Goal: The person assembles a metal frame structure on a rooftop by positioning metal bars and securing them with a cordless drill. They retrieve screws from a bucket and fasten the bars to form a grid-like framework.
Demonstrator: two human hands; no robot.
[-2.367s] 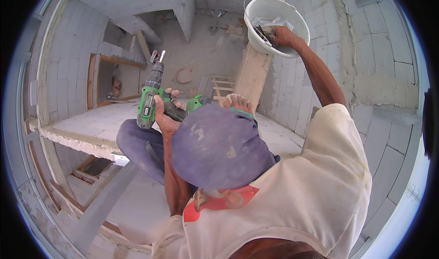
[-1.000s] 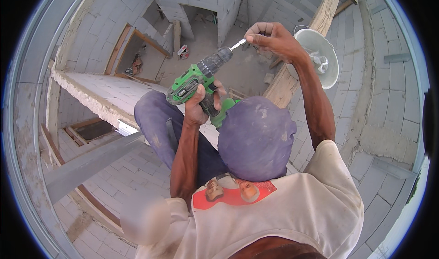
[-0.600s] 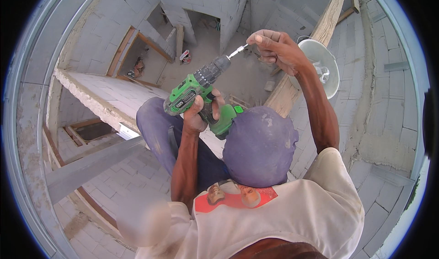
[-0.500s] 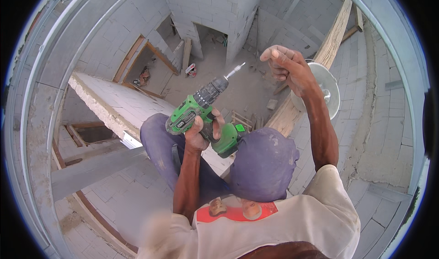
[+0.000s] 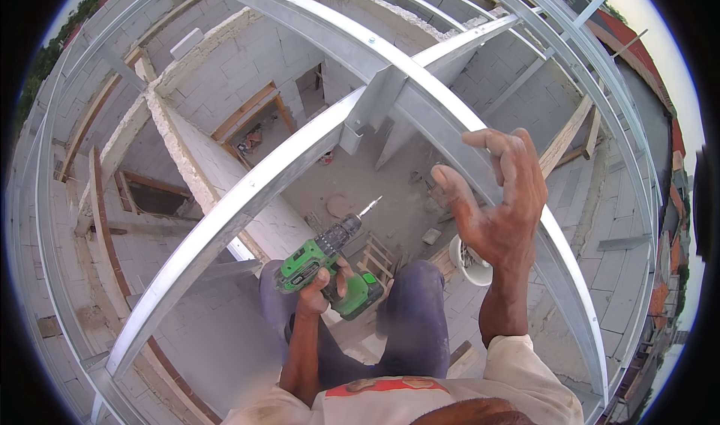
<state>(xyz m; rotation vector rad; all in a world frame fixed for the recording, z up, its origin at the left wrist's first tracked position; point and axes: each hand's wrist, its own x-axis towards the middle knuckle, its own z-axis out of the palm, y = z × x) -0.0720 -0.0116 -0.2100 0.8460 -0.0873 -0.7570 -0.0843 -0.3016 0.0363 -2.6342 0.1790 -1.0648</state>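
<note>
The left hand (image 5: 321, 288) wraps its fingers tight around the grip of the green cordless drill (image 5: 324, 261), whose bit tip (image 5: 373, 204) points up and away toward the steel bracket (image 5: 370, 110). The right hand (image 5: 501, 209) hangs open, fingers spread, holding nothing, just before the curved steel channel (image 5: 480, 136). Best to brace that channel, then square the bit.

The handle of the green drill (image 5: 324, 266) is covered by the left hand (image 5: 318, 288) wrapped around it. Whether the drill's bit (image 5: 370, 206) carries a screw is too small to tell. The white bucket (image 5: 469, 264) is largely hidden behind the right hand (image 5: 498, 205) and wrist; its contents cannot be made out. The metal beam (image 5: 247, 193) hides part of the floor below. The shirt (image 5: 420, 399) is cut off by the lower edge.
</note>
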